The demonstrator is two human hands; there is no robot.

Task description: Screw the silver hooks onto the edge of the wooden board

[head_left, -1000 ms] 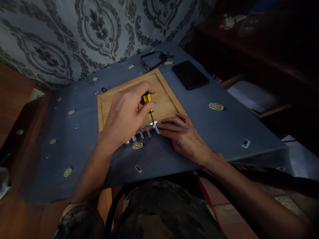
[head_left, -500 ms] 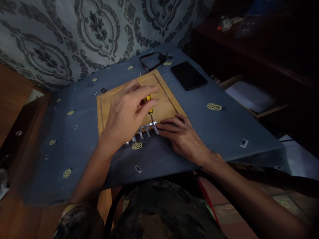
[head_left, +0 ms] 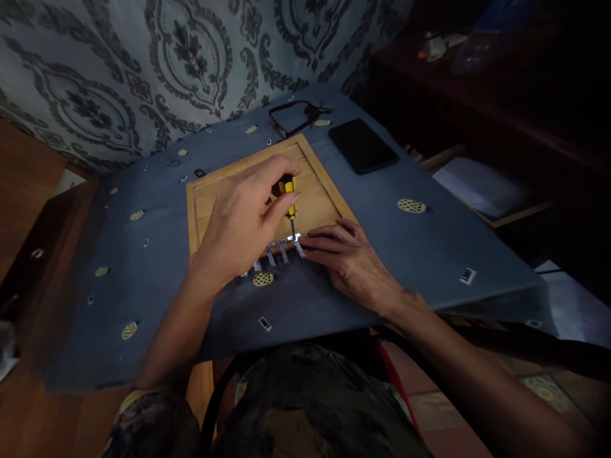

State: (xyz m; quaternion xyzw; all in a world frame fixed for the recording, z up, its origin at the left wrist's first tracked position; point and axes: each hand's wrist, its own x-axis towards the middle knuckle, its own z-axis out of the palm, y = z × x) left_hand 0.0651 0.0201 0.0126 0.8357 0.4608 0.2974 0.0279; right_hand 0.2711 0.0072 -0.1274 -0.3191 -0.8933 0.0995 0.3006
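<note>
A yellow and black screwdriver (head_left: 289, 191) stands nearly upright, its handle between the thumb and fingers of my left hand (head_left: 245, 213). Its tip meets a silver metal hook strip (head_left: 293, 238) along the near edge of a wooden board (head_left: 315, 191). Several small hooks hang off that edge toward me. My right hand (head_left: 351, 257) lies at the board's near right corner, fingers stretched out, fingertips touching the strip's right end. Part of the strip is hidden behind my left hand.
The blue patterned tablecloth (head_left: 415, 254) carries a black phone (head_left: 363, 145) right of the board and eyeglasses (head_left: 289, 119) behind it. A small dark ring-shaped item (head_left: 199, 173) lies by the board's far left side. A plastic bottle (head_left: 477, 48) stands at the back right.
The fingers of my left hand have shifted slightly on the screwdriver, showing more of its handle. My right hand has stayed in place.
</note>
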